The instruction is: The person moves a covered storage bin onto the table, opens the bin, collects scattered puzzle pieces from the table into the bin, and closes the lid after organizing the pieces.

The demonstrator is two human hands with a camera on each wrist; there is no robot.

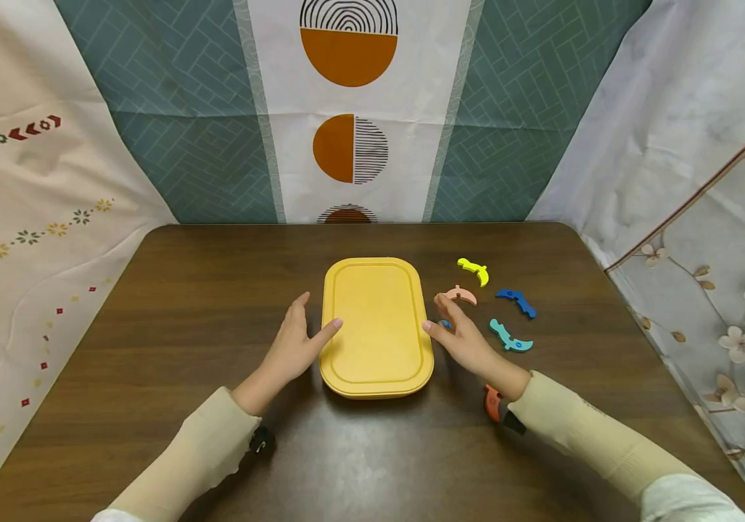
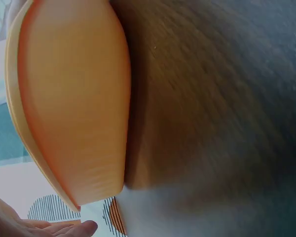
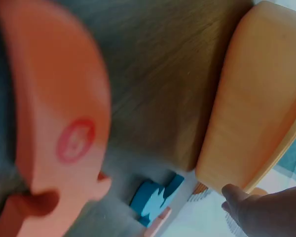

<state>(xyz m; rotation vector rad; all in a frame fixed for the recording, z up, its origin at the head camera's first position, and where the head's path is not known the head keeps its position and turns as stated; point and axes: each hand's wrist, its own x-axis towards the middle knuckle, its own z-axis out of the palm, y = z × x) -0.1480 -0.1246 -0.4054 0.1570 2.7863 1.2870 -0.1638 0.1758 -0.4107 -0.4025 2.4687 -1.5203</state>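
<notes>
A yellow lidded box [image 1: 377, 326] lies lengthwise on the wooden table, its lid covering the top. On its left side is my left hand [image 1: 294, 344], fingers extended and thumb over the lid's edge. My right hand [image 1: 466, 344] is at the opposite side, thumb tip at the rim and fingers pointing forward. Neither hand grips anything. From the left wrist view, the box's smooth side wall [image 2: 76, 103] fills the left part, with fingertips below the rim. The right wrist view shows the right thumb [image 3: 237, 197] beside the box's far end.
Small curved, notched pieces lie right of the box: yellow [image 1: 474, 271], pink [image 1: 461, 294], dark blue [image 1: 517, 301] and teal [image 1: 509, 338]. A blue piece [image 1: 445, 324] is partly hidden by my right hand. An orange-red piece [image 1: 492, 403] with a red round mark lies by the right wrist.
</notes>
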